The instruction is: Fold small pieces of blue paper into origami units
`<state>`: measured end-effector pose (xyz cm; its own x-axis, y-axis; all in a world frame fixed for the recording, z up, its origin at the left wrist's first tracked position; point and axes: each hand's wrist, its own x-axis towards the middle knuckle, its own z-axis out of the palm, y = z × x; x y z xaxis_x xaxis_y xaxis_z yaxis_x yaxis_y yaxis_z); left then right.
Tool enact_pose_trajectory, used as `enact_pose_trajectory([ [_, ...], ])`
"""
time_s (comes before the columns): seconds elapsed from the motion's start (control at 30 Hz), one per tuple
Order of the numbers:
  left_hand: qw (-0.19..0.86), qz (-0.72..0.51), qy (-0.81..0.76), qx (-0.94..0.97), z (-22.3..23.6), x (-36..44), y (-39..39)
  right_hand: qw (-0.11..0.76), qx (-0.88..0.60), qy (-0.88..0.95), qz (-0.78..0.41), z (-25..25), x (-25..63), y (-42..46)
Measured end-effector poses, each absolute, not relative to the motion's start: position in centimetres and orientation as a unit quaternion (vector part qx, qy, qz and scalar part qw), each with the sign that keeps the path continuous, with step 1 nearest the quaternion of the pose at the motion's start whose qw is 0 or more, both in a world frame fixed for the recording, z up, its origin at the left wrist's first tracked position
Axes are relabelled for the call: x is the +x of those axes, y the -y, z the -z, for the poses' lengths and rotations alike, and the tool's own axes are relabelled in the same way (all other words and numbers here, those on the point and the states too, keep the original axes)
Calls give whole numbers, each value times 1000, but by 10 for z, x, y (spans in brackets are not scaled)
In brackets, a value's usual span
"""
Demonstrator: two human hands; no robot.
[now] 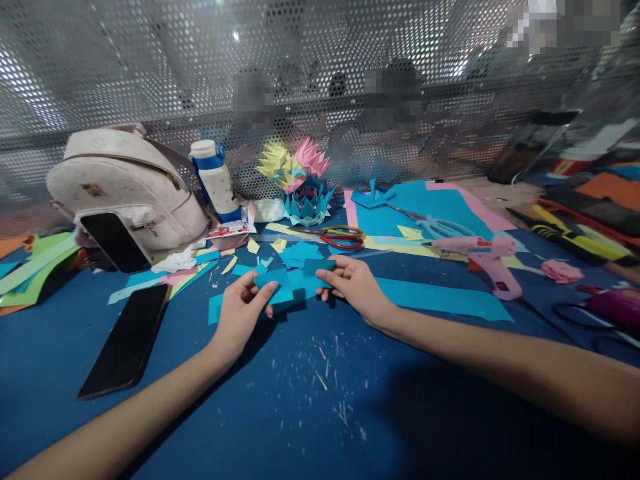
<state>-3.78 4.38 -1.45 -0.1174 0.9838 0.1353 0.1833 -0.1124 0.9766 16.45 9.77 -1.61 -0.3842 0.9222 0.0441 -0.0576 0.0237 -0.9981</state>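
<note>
My left hand (243, 308) pinches a small piece of blue paper (273, 283) between thumb and fingers. Another small blue paper piece (317, 268) is pinched in my right hand (357, 283), a little to the right. Both hands are raised slightly over the blue table, with a gap between the two pieces. Beneath and behind them lie a long blue paper strip (443, 299) and a loose pile of cut blue paper (300, 253). Red-handled scissors (343, 237) rest just beyond my right hand.
A folded-paper flower piece (307, 200) stands at the back, near a bottle (216, 180) and a pale backpack (130, 177). Two phones are at left, one lying flat (125, 343). A pink glue gun (485, 253) and blue-handled scissors (443, 227) lie right, before a perforated metal screen (320, 40).
</note>
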Motion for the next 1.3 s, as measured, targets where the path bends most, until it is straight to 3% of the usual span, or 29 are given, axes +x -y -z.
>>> enact_pose_trajectory([
  [0.2, 397, -456, -520, 603, 17, -35, -43, 378, -271, 738, -488, 10, 164, -93],
  [0.33, 346, -386, -500, 694, 17, -34, -38, 355, -276, 770, -453, 11, 164, -93],
  [0.43, 304, -401, -485, 715, 19, -32, -36, 385, -319, 738, -453, 14, 165, -98],
  [0.57, 328, -447, -458, 695, 20, -31, -38, 409, -353, 702, -465, 11, 169, -115],
  [0.7, 294, -430, -459, 720, 6, -42, -46, 339, -347, 738, -469, 1, 173, -143],
  [0.8, 210, -354, -482, 773, -11, -65, -54, 320, -381, 769, -402, -3, 173, -167],
  [0.93, 141, -245, -517, 808, -21, -101, -60, 264, -375, 867, -194, -8, 166, -182],
  [1.1, 209, -202, -528, 798, -10, -124, -63, 211, -303, 914, -167, -20, 147, -160],
  [1.3, 284, -248, -495, 783, -20, -119, -72, 130, -226, 949, -178, -26, 135, -131],
])
